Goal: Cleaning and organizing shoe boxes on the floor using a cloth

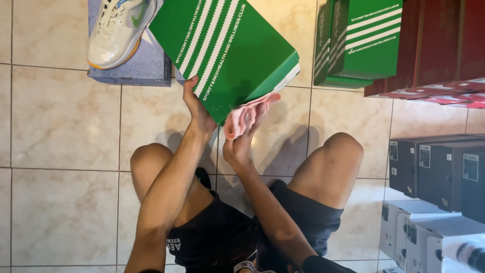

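Observation:
I sit on a tiled floor with my knees apart. My left hand grips the near edge of a green shoe box with white stripes, holding it tilted above the floor. Just right of that hand, my right hand holds a pink cloth pressed against the box's lower edge.
A white sneaker rests on a pale blue box at the top left. Another green striped box and dark red boxes stand at the top right. Black boxes and white boxes are stacked at the right.

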